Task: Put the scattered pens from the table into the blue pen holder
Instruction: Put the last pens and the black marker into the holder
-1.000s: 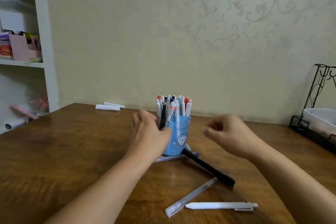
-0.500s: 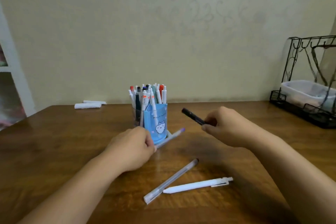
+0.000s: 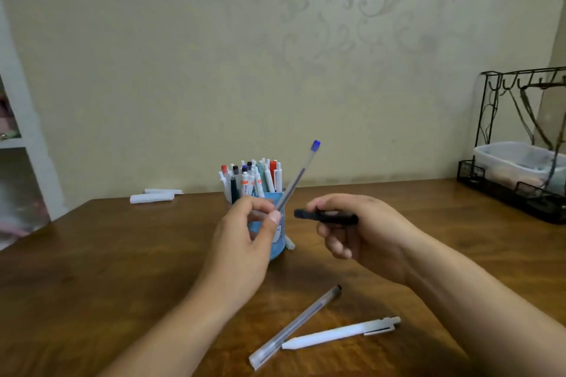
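Since half a second ago the left hand (image 3: 245, 242) has lifted the clear pen (image 3: 297, 177); right hand (image 3: 364, 232) grips the black pen (image 3: 326, 217); the crowded blue pen holder (image 3: 277, 239) at frame centre could tip

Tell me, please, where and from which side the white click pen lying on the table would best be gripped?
Pinch the white click pen at mid-barrel from above, thumb and finger on its long sides. It lies flat; its tip sits against the clear pen, while the clip end lies free.
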